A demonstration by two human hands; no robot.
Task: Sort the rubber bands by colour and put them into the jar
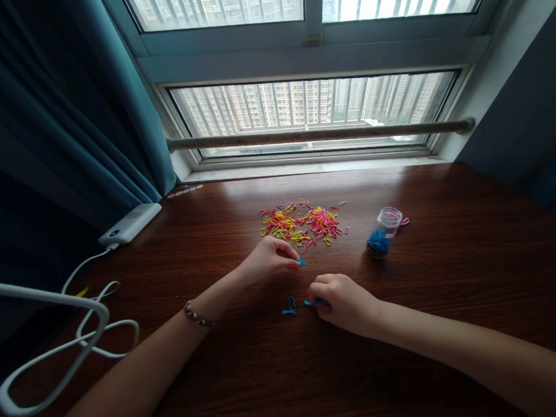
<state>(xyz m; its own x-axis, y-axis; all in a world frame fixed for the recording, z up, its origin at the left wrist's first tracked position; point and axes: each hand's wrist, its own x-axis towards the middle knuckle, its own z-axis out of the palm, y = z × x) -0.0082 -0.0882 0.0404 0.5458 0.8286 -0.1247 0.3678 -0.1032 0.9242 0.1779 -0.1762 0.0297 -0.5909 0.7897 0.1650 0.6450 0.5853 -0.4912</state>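
My left hand (274, 257) is closed in a pinch on a small blue hair tie (303, 262), just in front of a loose pile of pink, red and yellow hair ties (302, 224). Nearer to me, the fingers of my right hand (339, 299) are pinched on another blue hair tie (309, 303), low over the table. One or two more blue hair ties (290, 307) lie on the wood to the left of that hand. A clear jar (389, 216), partly filled with blue hair ties (378, 242), stands to the right of the pile.
Something pink (404, 221) lies beside the jar on the brown wooden table (252, 382). At left are a white power-bank-like box (130, 224), a looping white cable (105, 309) and a blue curtain (124, 117). A window with a rail (320, 135) closes off the far side.
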